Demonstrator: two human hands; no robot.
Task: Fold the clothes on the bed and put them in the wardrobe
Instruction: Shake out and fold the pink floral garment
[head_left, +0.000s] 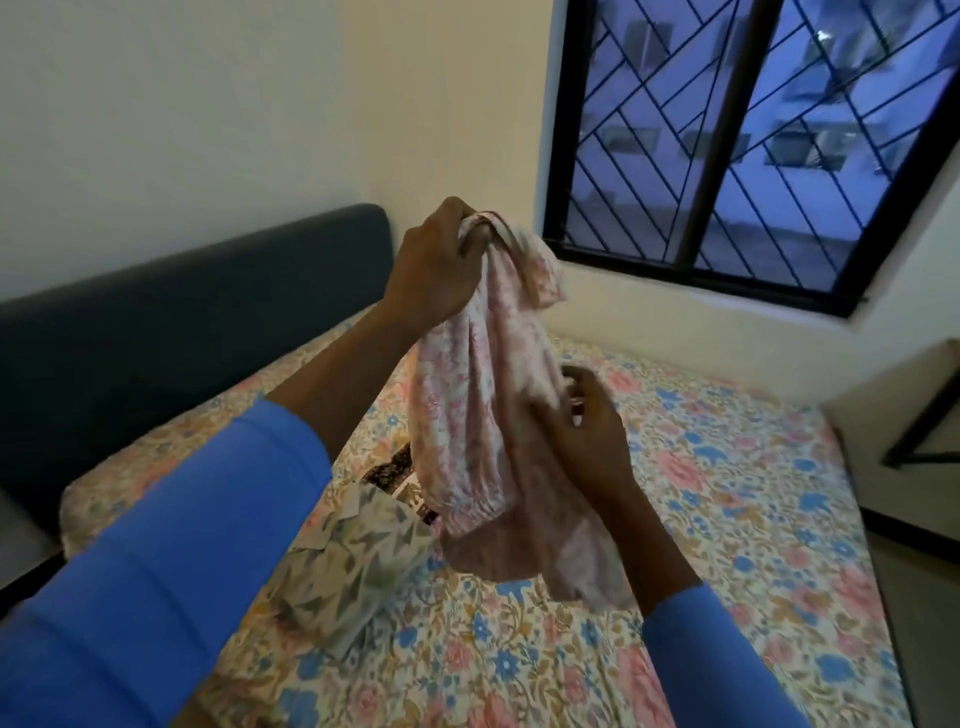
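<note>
My left hand (441, 265), raised over the bed (727, 467), clenches the top of the pink garment (467, 415); it hangs straight down. My right hand (587, 431), lower, curls against it; grip unclear.

The pink garment (478, 415) is thin, soft printed cloth, matt and crumpled into loose folds. The leaf-print garment (358, 561) is matt cloth too, and creased. The sheet (727, 493) is floral-printed cloth with no sheen. The headboard (182, 322) looks upholstered in dark matt fabric. The sleeves (171, 545) are smooth blue cloth. The wall (208, 104) is smooth matt paint. The window (722, 130) has a dark, smooth frame, with thin bars that look like metal.
</note>
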